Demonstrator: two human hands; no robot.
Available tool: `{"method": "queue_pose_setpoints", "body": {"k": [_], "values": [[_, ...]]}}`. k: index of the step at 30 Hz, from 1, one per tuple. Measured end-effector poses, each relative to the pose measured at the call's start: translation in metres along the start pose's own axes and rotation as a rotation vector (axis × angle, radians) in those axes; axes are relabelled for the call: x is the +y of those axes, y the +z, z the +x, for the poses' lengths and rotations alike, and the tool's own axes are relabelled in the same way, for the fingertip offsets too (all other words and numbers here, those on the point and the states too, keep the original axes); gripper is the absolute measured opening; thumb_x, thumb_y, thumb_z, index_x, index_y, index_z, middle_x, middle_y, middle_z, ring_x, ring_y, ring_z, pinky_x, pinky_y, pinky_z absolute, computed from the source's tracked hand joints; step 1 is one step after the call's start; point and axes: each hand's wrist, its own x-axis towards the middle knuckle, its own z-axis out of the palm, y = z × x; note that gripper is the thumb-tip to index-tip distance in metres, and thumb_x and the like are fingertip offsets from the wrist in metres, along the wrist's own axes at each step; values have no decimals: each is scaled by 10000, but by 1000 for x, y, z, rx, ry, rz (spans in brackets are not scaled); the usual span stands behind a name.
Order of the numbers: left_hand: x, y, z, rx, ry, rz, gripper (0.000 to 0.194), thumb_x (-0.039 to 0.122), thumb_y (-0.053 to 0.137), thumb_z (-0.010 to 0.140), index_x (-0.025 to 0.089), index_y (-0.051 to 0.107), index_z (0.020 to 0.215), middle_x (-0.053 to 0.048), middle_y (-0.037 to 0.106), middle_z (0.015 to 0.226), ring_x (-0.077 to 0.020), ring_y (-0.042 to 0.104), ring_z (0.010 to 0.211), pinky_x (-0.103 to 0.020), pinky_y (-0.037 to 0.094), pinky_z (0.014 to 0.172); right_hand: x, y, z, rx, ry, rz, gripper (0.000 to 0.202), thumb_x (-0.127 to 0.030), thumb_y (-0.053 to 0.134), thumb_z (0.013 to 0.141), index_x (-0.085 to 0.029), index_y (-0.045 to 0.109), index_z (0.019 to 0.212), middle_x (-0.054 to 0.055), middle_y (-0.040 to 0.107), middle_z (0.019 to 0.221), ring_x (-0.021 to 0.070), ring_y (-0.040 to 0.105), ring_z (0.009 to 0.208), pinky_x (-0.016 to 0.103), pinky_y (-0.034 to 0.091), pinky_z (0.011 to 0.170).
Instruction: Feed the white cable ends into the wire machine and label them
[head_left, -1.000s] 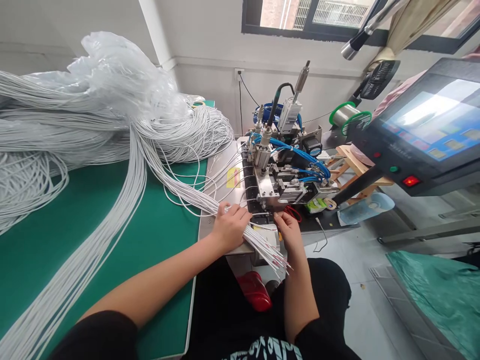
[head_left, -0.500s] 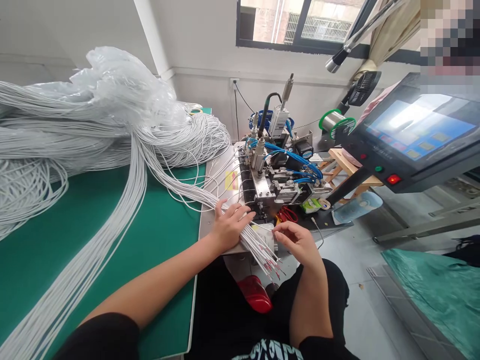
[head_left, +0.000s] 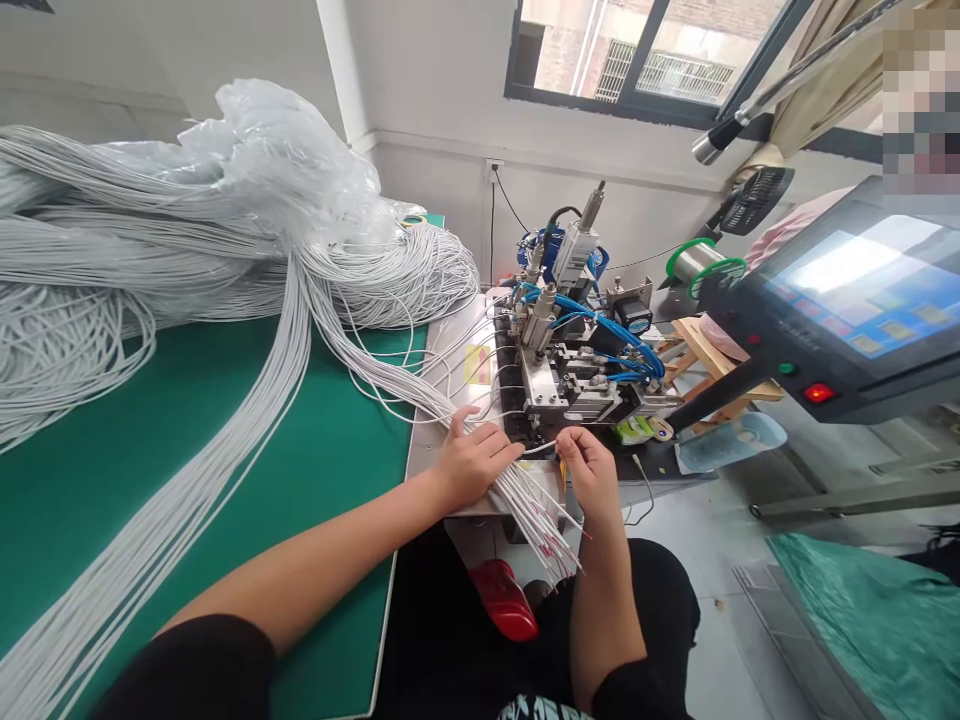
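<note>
A bundle of thin white cables [head_left: 525, 510] runs across the machine's plate, its far ends fanned out with pink and dark tips. Across it lies my left hand [head_left: 474, 465], fingers curled over and holding the bundle. My right hand [head_left: 589, 470] pinches a single white cable [head_left: 541, 447] near its end, just in front of the machine; the tip is hidden by the fingers. This one cable stretches from the left hand's fingertips to the right hand. Beyond both hands stands the machine [head_left: 551, 360] with metal clamps and blue air hoses, several white cables leading into its near side.
More white cables [head_left: 67, 250] and clear plastic wrap [head_left: 292, 165] heap on the green table [head_left: 337, 450]. At right a control screen [head_left: 862, 290] hangs on an arm. Behind it are a wire spool [head_left: 697, 265] and a person, partly visible.
My right hand has moved up, closer to the machine, with the cable between its fingers. The left hand stays on the bundle. The whole view has shifted slightly.
</note>
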Motion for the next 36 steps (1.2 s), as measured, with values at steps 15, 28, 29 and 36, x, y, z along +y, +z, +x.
{"method": "queue_pose_setpoints", "body": {"k": [15,28,29,36], "values": [[2,6,2,-63,-57,19,301,124,460,919,268,659,1093,-3,649,804,-164,563,773,-427,287,962,18,-2,7,-38,-12,-197,230,-385,549,883,-191,579,764,-2,540,686,142,461,615,264,361,591],[4,12,1,-167,-73,10,326,118,484,877,253,640,1129,-19,650,795,-186,570,785,-446,279,954,29,3,15,-101,118,86,268,-393,573,831,-195,500,666,-34,436,615,123,391,593,252,317,576],[4,12,0,-178,-73,6,332,121,491,871,254,638,1137,-19,648,794,-188,570,783,-445,280,947,28,4,15,-102,130,100,270,-396,577,823,-196,497,661,-35,433,611,123,388,591,252,316,575],[5,13,0,-217,-75,5,389,116,514,841,277,630,1176,-23,630,780,-200,561,770,-436,280,905,34,8,14,-98,210,222,271,-387,603,776,-196,486,626,-42,407,593,119,357,577,254,285,560]]}}
